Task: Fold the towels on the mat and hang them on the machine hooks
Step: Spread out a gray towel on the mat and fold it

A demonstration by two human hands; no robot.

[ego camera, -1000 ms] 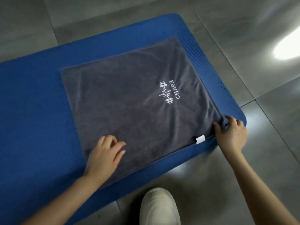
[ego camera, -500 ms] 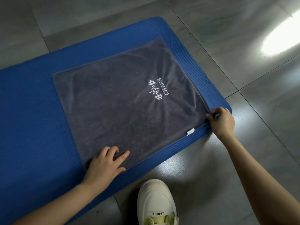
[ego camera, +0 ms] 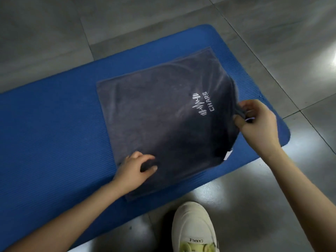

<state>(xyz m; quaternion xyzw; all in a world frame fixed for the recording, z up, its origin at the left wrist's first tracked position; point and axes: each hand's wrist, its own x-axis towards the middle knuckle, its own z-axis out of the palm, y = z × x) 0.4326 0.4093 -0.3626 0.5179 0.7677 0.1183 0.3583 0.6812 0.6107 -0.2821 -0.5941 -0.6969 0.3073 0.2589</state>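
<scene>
**1. Work surface.** A blue mat is laid on a grey tiled floor. The mat's right end, w/ rounded corners, is in view; the left end runs out of frame.

**2. Task item.** One dark grey towel is spread on the right half of the mat, roughly square and rotated slightly vs. the mat edges. A white logo reading "CHARS" is shown face-up, right of centre. A small white label is seen at the near-right edge. The left and far portions lie flat on the mat. The right side is raised off the mat, w/ creases drawn toward the right hand.

**3. L hand.** The left hand is set on the towel's near-left area, just inside the left edge. The fingers are curled, tips on the cloth, thumb brought round toward them. Whether cloth is actually pinched between them cannot be told.

**4. R hand.** The right hand is held above the mat's right end. A bunched bit of the towel's right edge is pinched between thumb and curled fingers and is kept clear of the mat.

**5. Other.** A cream shoe marked "CANHLE", w/ yellow-green laces, is planted on the floor near the mat's near edge, between the two forearms.
</scene>
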